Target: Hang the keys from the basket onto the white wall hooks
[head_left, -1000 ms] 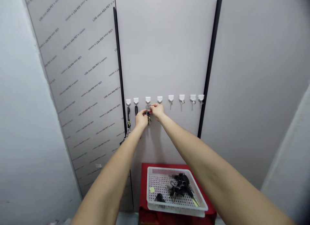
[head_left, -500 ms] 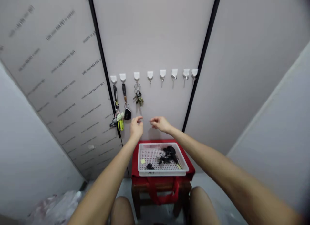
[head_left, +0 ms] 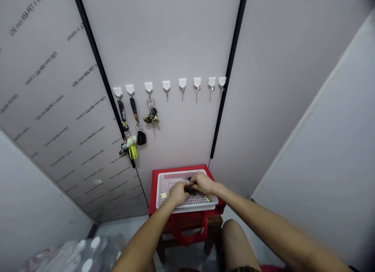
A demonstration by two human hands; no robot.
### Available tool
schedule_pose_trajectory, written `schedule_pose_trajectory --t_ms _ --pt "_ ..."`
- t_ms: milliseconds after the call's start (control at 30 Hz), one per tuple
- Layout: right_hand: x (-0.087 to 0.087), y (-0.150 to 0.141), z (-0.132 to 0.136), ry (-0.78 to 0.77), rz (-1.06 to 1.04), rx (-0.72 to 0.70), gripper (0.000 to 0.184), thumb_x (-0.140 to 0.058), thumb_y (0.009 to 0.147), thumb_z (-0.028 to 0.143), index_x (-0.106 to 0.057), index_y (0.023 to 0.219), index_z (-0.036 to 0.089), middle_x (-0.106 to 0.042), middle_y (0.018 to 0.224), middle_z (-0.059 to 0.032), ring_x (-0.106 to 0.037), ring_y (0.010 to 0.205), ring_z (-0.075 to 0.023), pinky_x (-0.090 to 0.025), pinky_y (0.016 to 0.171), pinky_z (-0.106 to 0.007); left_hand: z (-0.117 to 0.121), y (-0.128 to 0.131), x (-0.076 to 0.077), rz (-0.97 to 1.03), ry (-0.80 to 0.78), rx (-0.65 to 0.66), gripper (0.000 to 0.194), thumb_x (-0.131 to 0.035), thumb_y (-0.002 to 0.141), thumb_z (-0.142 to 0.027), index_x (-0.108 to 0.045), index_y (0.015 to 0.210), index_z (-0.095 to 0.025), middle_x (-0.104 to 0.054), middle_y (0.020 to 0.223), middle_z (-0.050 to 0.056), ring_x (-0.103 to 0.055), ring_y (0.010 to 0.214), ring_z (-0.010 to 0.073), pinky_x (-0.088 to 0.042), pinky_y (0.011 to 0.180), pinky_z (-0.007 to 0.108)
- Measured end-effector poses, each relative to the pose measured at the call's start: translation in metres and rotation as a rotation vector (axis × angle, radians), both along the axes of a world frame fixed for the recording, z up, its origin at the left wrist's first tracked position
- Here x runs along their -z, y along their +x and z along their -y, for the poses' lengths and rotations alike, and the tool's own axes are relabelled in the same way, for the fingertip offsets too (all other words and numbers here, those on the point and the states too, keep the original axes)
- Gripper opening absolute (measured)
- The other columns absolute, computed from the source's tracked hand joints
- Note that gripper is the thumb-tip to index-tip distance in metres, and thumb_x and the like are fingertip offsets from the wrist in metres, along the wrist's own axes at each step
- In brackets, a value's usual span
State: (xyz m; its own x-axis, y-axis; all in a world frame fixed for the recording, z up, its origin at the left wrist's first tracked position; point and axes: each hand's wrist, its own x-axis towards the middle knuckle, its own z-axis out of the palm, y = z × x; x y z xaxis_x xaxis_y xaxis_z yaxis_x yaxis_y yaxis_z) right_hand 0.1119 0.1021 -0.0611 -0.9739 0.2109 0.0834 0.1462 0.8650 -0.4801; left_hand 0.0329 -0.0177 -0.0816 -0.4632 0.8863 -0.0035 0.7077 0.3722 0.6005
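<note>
Both my hands are down in a white perforated plastic basket (head_left: pixel 159 190). My left hand (head_left: pixel 178 193) has its fingers closed around the near left side of a dark bunch of keys (head_left: pixel 190 189). Reaching in from the right, my right hand (head_left: pixel 202 182) pinches at the same dark bunch, its fingertips partly hidden. On the wall above, a key bunch (head_left: pixel 151 115) hangs from the third white hook (head_left: pixel 149 87). Left of it hang a black car key (head_left: pixel 141 137) on a braided strap and a strap with a yellow-green key fob (head_left: pixel 133 151).
Several more white hooks (head_left: pixel 182 83) run along the wall to the right. The basket stands on a red bag (head_left: pixel 154 182) over a wooden stool (head_left: pixel 215 224). Yellow paper pieces (head_left: pixel 163 195) lie in the basket. Plastic-wrapped bottles (head_left: pixel 95 244) stand on the floor at lower left.
Both hands have come down from in front of the wall into the basket and onto the dark keys. The view has shifted, so the hooks appear further left.
</note>
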Motion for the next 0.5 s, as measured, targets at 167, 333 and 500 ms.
schedule_pose_trajectory --t_ms 167,333,500 --pt "-0.017 -0.003 -0.003 -0.489 0.015 0.076 0.009 -0.043 0.056 0.014 -0.053 0.057 0.013 -0.051 0.047 0.0024 -0.044 0.044 -0.0070 -0.035 0.048 -0.020 0.000 -0.013 -0.014 0.393 0.064 -0.068 0.020 -0.046 0.056 -0.009 -0.055 0.073 -0.013 -0.053 0.055 -0.002 -0.045 0.049 0.0075 -0.034 0.050 0.019" --pt "-0.041 -0.009 0.003 -0.848 -0.097 0.170 0.006 -0.045 0.057 0.019 -0.046 0.059 0.013 -0.051 0.048 0.0035 -0.045 0.043 -0.0053 -0.035 0.047 -0.019 0.007 -0.024 -0.040 0.654 0.256 -0.162 0.019 -0.046 0.055 -0.007 -0.053 0.072 -0.012 -0.051 0.053 -0.004 -0.042 0.046 0.0039 -0.034 0.049 0.017" --pt "-0.050 -0.018 0.006 -0.819 -0.102 0.217 0.007 -0.044 0.058 0.018 -0.045 0.053 0.012 -0.048 0.046 0.0036 -0.044 0.043 -0.0043 -0.032 0.042 -0.016 0.012 -0.032 -0.063 0.785 0.377 -0.132 0.015 -0.048 0.056 -0.010 -0.052 0.071 -0.012 -0.051 0.054 -0.003 -0.045 0.047 0.0035 -0.036 0.051 0.017"
